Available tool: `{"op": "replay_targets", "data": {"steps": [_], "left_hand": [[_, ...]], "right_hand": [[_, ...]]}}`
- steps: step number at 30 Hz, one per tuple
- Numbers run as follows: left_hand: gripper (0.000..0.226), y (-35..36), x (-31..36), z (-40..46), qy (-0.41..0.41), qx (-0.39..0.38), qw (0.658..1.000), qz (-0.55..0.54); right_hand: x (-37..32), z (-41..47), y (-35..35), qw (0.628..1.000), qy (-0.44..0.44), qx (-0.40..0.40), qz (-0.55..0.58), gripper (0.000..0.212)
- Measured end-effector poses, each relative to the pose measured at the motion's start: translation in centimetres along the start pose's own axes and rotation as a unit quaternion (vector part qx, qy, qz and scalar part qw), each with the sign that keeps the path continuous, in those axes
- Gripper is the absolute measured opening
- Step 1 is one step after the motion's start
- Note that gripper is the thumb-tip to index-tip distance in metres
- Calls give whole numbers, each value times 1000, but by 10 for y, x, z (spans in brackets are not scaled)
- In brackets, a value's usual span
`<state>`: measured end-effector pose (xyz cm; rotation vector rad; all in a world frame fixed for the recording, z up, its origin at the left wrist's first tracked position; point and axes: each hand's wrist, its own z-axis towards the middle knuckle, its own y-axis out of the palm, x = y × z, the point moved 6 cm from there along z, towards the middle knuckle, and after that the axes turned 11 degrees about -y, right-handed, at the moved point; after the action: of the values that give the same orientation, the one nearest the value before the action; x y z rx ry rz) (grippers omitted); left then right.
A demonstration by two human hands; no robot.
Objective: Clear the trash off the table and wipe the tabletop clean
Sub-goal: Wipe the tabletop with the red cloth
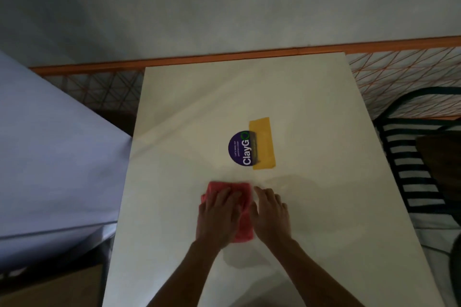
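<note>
We look down in dim light at a plain grey-white wall [224, 2] edged below by an orange wooden skirting strip [224, 57]. Beneath it we see a tiled floor patterned with orange criss-cross lines [399, 77]. To our left lies a pale lavender flat surface [50, 157]; to our right, a dark metal slatted chair [411, 169].

One table [174, 207]. One pink cloth [245, 222] near the table's front edge. Two hands: left hand [219, 214], right hand [270, 214]. One round purple sticker [238, 148] mid-table. One yellow tape strip [263, 143], overlapping the sticker. One striped chair [409, 169] past the right edge.
</note>
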<state>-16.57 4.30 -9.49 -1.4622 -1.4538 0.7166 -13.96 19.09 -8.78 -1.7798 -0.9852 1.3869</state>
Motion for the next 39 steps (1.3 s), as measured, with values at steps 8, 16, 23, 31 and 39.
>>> {"op": "replay_targets", "data": {"steps": [8,16,23,31,39], "left_hand": [[58,-17,-8,27,22,-45,997,61],[41,-6,-46,8,-96,-74,992,28],[35,5,-59,-20,-119,-89,985,-83],[17,-26,-15,-28,-42,-52,987,-144],[21,-38,77,-37,94,-50,973,-204]], "right_hand": [[-17,-31,28,970,143,-39,193,38],[-18,-38,38,956,185,-64,218,22],[-22,-57,35,948,179,-81,252,4],[3,-72,-1,914,193,-47,353,18],[63,-100,-45,873,213,19,439,42]]}}
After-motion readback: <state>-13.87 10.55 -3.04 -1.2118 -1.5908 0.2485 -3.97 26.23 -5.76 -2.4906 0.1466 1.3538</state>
